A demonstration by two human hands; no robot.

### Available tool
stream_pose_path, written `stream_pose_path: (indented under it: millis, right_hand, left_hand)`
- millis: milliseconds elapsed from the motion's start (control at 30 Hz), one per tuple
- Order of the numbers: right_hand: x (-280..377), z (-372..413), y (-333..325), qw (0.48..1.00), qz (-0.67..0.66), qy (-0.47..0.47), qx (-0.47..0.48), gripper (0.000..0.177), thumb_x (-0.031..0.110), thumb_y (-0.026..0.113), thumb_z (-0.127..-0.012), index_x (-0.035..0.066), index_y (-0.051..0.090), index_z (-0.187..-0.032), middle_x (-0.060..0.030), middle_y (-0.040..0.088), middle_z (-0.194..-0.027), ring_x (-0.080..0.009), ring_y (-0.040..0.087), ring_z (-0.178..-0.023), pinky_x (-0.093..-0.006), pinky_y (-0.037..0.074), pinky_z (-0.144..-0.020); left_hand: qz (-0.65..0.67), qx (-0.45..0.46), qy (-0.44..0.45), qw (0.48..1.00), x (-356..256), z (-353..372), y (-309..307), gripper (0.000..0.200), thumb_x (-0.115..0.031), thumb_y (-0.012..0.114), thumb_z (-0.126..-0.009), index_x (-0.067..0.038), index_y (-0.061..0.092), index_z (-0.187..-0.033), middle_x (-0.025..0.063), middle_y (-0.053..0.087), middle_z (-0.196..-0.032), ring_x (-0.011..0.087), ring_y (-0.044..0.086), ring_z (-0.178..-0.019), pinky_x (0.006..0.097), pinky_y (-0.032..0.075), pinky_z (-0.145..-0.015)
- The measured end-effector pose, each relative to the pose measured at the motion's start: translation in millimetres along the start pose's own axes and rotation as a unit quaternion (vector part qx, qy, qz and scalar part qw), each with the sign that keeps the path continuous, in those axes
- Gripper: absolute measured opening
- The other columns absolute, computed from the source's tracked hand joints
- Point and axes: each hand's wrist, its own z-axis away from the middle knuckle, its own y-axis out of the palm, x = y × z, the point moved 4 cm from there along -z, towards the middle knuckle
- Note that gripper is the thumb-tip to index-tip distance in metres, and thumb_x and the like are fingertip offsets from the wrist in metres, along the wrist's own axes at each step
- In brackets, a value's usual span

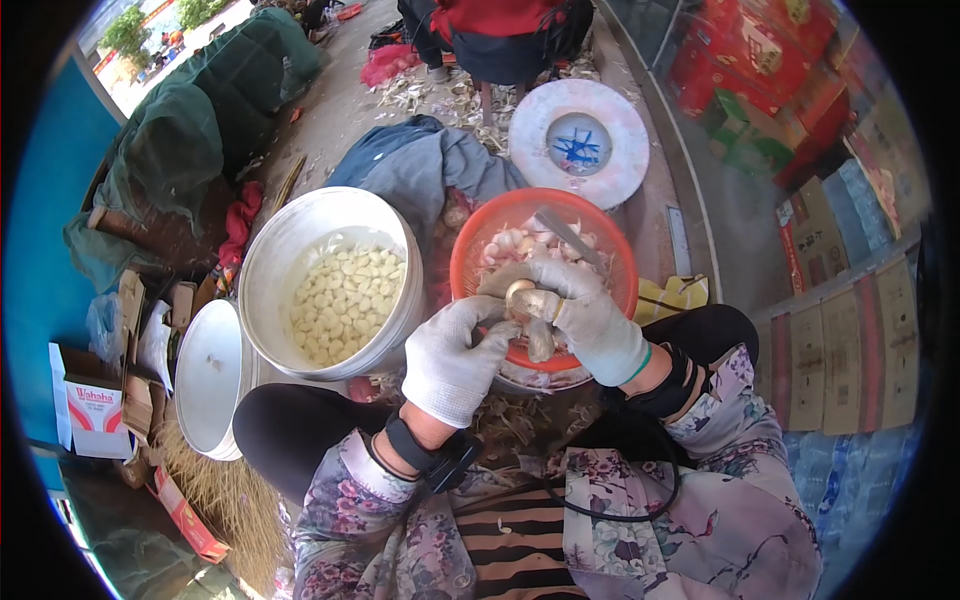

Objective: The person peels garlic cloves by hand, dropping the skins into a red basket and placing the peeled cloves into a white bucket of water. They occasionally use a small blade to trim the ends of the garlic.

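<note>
Both my hands wear white gloves with soiled fingertips and meet over an orange basket [462, 240]. Between the fingertips is a pale brownish garlic clove [519, 289]. My left hand [450, 360] is closed, thumb and fingers pinched at the clove's lower left side. From the right, my right hand [592, 318] is closed on the same clove, its thumb against it. Unpeeled garlic cloves [510, 243] with pinkish skins fill the basket below. A flat grey blade [565, 232] slants over them just behind my right hand.
Left of the basket stands a white bucket [262, 262] holding peeled garlic cloves [345, 300]. Its white lid [208, 375] leans beside it. A round white disc [625, 150] lies behind the basket. A person in red [500, 25] sits farther ahead, among scattered skins. Stacked cartons [850, 350] line the right.
</note>
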Motion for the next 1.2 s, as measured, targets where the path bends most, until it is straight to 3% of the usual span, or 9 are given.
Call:
stream_pose_path:
  millis: [333,467,633,700,733,900,933,1033,1200]
  right_hand:
    - [-5,3,12,1.000,0.001,0.020,-0.012,0.026,0.006,0.055,-0.094,-0.006,0.059,-0.117,-0.0055,0.064,-0.085,-0.0109,0.063,-0.059,-0.0219,0.050,-0.051]
    - [-6,4,11,0.993,0.113,0.013,0.007,0.023,0.006,0.055,-0.094,-0.005,0.061,-0.114,-0.0081,0.064,-0.084,-0.0136,0.065,-0.060,-0.0233,0.051,-0.053]
    - [-2,5,8,0.945,0.318,-0.082,0.006,0.018,0.007,0.058,-0.092,-0.002,0.063,-0.107,-0.0074,0.064,-0.078,-0.0149,0.065,-0.058,-0.0258,0.051,-0.056]
    - [-2,3,4,0.953,0.300,-0.047,0.009,0.018,0.007,0.060,-0.090,-0.001,0.063,-0.106,-0.0072,0.065,-0.077,-0.0139,0.064,-0.057,-0.0258,0.050,-0.057]
    - [-1,2,2,0.956,0.291,-0.030,0.010,0.018,0.007,0.061,-0.090,-0.001,0.063,-0.105,-0.0071,0.065,-0.076,-0.0134,0.064,-0.057,-0.0258,0.050,-0.057]
    - [-7,3,-11,0.987,0.155,-0.004,0.038,0.025,0.007,0.061,-0.089,0.000,0.062,-0.113,-0.0079,0.068,-0.079,-0.0106,0.063,-0.056,-0.0244,0.050,-0.057]
    - [-5,2,-12,0.986,0.161,-0.017,0.043,0.027,0.007,0.061,-0.089,0.000,0.062,-0.115,-0.0079,0.068,-0.080,-0.0099,0.062,-0.056,-0.0243,0.050,-0.057]
    - [9,3,-7,0.967,0.245,-0.058,0.035,0.037,0.010,0.063,-0.088,0.003,0.060,-0.124,-0.0109,0.070,-0.083,-0.0146,0.065,-0.058,-0.0272,0.051,-0.057]
    - [10,6,6,0.825,0.503,-0.257,-0.033,0.051,0.008,0.064,-0.084,0.007,0.054,-0.133,-0.0114,0.068,-0.083,-0.0212,0.065,-0.060,-0.0317,0.053,-0.061]
  left_hand:
    - [-0.069,-0.052,0.108,0.990,5,-1,-1,0.006,0.000,0.067,-0.079,-0.001,0.068,-0.085,0.0138,0.066,-0.076,0.0254,0.065,-0.066,0.0320,0.051,-0.063]
    - [-0.067,-0.060,0.106,0.990,2,-4,-7,0.007,0.001,0.066,-0.078,-0.002,0.068,-0.084,0.0137,0.066,-0.076,0.0251,0.066,-0.067,0.0314,0.051,-0.063]
    - [-0.035,-0.079,0.082,0.993,-6,-5,-18,0.004,0.001,0.064,-0.080,0.000,0.067,-0.082,0.0103,0.066,-0.071,0.0170,0.064,-0.064,0.0284,0.050,-0.062]
    - [0.026,-0.090,0.051,0.994,-2,-5,-25,0.005,0.001,0.061,-0.084,0.001,0.066,-0.082,0.0052,0.065,-0.069,0.0097,0.059,-0.064,0.0259,0.049,-0.061]
    - [0.060,-0.056,-0.003,0.997,3,-6,-30,0.004,-0.002,0.066,-0.082,-0.001,0.068,-0.085,0.0099,0.068,-0.075,0.0145,0.064,-0.066,0.0269,0.051,-0.064]
    - [0.027,0.189,0.008,0.982,4,-12,-40,0.009,0.001,0.063,-0.083,0.002,0.067,-0.091,0.0069,0.069,-0.079,0.0088,0.061,-0.068,0.0242,0.051,-0.064]
    - [0.025,0.171,-0.003,0.985,7,-12,-39,0.011,0.000,0.065,-0.082,0.002,0.067,-0.092,0.0071,0.069,-0.080,0.0092,0.062,-0.068,0.0245,0.051,-0.064]
    - [0.012,0.122,-0.013,0.992,14,-11,-32,0.021,-0.004,0.072,-0.078,0.001,0.069,-0.098,0.0093,0.070,-0.082,0.0114,0.065,-0.070,0.0256,0.052,-0.066]
    - [-0.037,0.060,0.047,0.996,-3,-3,-21,0.024,-0.004,0.072,-0.076,-0.003,0.069,-0.100,0.0125,0.070,-0.085,0.0176,0.068,-0.074,0.0294,0.054,-0.068]
